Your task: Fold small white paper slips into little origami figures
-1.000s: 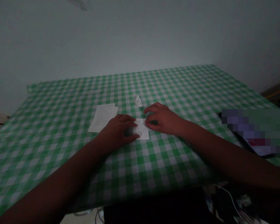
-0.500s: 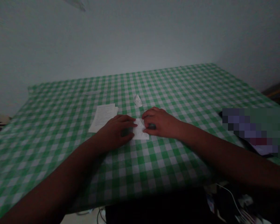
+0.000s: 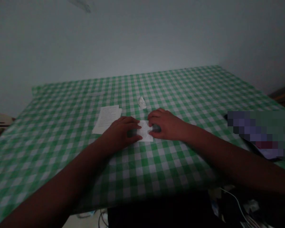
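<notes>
A small white printed paper [image 3: 145, 131] lies on the green checked tablecloth [image 3: 156, 164] in the middle of the table. My left hand [image 3: 120, 131] rests on its left part, fingers stretched flat and pressing down. My right hand [image 3: 165, 124] lies on its right edge with fingers curled onto the sheet. Most of the paper is hidden under both hands.
A stack of white sheets [image 3: 107, 118] lies left of my hands. A small crumpled paper scrap [image 3: 142, 102] sits just beyond them. At the right edge is a blurred dark object [image 3: 261, 133]. Cables [image 3: 235, 199] hang below the table's front edge. A plain wall stands behind.
My right hand has slid a little left over the paper, covering more of it. My left hand stays pressed in place.
</notes>
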{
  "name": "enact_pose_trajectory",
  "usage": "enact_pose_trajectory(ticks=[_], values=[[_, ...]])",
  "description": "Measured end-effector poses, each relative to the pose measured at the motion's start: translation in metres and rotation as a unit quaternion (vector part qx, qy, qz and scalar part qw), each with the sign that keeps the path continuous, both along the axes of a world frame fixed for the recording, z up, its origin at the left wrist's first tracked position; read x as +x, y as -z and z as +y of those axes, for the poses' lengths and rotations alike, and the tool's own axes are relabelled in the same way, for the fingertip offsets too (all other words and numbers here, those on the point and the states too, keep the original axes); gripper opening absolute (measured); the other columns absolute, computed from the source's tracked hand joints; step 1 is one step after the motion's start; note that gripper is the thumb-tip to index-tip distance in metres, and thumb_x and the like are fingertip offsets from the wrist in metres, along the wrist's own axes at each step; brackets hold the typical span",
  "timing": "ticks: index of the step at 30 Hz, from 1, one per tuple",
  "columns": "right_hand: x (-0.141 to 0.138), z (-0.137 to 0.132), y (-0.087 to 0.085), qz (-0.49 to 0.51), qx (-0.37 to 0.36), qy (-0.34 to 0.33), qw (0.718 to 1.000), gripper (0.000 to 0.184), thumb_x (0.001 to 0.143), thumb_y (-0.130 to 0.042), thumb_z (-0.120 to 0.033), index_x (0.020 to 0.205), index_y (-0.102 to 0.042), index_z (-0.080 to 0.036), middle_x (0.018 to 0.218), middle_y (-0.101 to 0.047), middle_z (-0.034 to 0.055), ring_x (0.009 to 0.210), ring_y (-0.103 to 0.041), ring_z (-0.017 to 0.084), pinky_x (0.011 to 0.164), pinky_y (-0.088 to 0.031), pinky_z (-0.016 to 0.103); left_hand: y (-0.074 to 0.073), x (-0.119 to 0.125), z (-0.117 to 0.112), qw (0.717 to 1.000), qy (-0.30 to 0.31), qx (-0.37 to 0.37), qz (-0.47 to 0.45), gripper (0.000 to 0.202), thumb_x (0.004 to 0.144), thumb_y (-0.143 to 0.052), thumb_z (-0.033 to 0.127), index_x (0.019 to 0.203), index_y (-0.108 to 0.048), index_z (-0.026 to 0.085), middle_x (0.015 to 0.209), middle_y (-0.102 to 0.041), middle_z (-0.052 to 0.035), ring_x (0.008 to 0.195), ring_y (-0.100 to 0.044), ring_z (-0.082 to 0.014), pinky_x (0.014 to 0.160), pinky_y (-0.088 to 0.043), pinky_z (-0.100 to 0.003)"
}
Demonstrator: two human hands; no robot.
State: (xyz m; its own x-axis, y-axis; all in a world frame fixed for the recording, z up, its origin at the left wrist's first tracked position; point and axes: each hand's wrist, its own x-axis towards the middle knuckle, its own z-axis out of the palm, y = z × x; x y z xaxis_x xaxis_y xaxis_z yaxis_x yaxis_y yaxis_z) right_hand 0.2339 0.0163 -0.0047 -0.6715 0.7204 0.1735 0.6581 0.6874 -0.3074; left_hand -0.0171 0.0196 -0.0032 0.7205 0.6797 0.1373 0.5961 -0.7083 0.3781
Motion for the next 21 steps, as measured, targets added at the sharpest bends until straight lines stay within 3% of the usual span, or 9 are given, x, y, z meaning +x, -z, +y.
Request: enact_pose_trajectory(ticks=[8, 21], values=[[0.002, 0.011, 0.006, 0.028, -0.006, 0.034, 0.999, 0.008, 0.087, -0.061, -0.026, 0.089, -0.065, -0.020, 0.107, -0.064, 0.0069, 0.102, -0.054, 0.024, 0.086, -0.041, 0.037, 0.000, 0.000, 0.000, 1.000, -0.011, -0.004, 0.005, 0.035, 0.083, -0.072, 0.041, 0.113, -0.069, 0.023, 0.127, -0.063, -0.0068, 0.117, -0.057, -0.0271, 0.100, -0.047, -0.047], [0.000, 0.022, 0.010, 0.040, 0.012, 0.115, 0.992, 0.005, 0.086, -0.060, -0.023, 0.085, -0.063, -0.020, 0.096, -0.063, 0.0056, 0.094, -0.055, 0.022, 0.081, -0.042, 0.034, -0.002, 0.001, -0.001, 1.000, -0.014, -0.015, -0.014, 0.034, 0.082, -0.072, 0.042, 0.111, -0.071, 0.024, 0.125, -0.064, -0.0082, 0.116, -0.058, -0.0293, 0.100, -0.047, -0.051]])
